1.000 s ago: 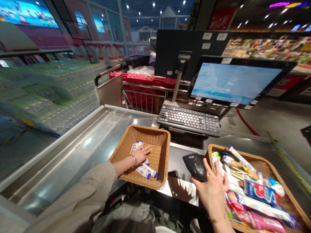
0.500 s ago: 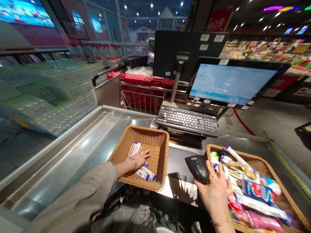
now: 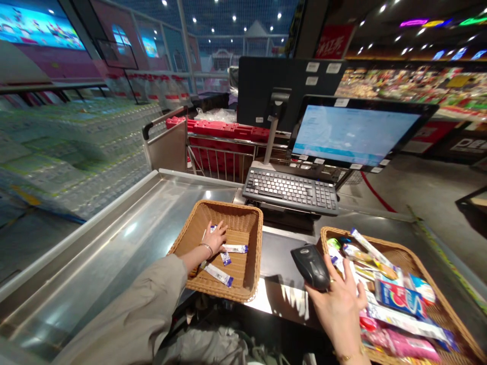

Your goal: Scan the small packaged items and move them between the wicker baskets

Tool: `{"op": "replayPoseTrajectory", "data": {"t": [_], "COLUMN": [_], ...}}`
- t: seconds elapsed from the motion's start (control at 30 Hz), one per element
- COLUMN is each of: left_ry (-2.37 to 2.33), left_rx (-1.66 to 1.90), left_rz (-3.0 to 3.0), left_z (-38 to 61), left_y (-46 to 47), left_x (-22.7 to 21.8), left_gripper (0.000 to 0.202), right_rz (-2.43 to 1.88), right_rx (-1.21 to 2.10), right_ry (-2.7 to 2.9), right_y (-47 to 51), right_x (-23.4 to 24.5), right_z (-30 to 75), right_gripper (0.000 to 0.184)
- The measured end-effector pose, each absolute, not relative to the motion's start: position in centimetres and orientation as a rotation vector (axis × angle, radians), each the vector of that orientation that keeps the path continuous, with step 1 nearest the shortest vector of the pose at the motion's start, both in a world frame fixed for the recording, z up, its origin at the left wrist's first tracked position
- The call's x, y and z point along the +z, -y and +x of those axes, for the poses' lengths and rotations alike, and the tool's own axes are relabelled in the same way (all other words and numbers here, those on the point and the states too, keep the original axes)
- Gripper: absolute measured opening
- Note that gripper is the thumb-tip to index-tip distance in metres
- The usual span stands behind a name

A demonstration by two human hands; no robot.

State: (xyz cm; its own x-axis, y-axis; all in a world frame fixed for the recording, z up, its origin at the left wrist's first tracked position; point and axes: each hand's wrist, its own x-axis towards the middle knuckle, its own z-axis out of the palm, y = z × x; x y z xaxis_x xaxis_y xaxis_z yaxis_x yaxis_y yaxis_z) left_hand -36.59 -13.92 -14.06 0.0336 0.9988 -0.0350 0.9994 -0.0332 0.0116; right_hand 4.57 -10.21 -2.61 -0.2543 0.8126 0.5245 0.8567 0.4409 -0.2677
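Reaching into the left wicker basket (image 3: 232, 207), the left hand (image 3: 211, 242) sits by white and blue packets (image 3: 216, 274), its fingers (image 3: 219, 231) too hidden to tell if they hold one, while the right hand (image 3: 338, 310) grips a black barcode scanner (image 3: 311, 267) near the full right basket (image 3: 422, 276).
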Motion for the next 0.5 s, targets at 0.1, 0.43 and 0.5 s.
{"op": "replayPoseTrajectory", "data": {"t": [0.1,0.43,0.5], "left_ry": [-2.146,-2.108,-2.131], "left_rx": [-0.021,-0.046,-0.038], "left_rz": [2.254,2.205,2.181], "left_z": [-36.3,-36.7,-36.9], "left_y": [14.6,15.3,15.5], "left_x": [-14.6,-16.5,-16.8], "left_gripper": [0.036,0.028,0.03], "right_rz": [-1.414,-1.459,-1.449], "right_rx": [-0.098,-0.067,-0.078], "right_ry": [2.08,2.088,2.069], "right_y": [10.3,10.7,10.7], "right_x": [-2.5,-2.8,-3.0], "right_z": [4.8,5.6,5.8], "right_gripper": [0.044,0.047,0.047]}}
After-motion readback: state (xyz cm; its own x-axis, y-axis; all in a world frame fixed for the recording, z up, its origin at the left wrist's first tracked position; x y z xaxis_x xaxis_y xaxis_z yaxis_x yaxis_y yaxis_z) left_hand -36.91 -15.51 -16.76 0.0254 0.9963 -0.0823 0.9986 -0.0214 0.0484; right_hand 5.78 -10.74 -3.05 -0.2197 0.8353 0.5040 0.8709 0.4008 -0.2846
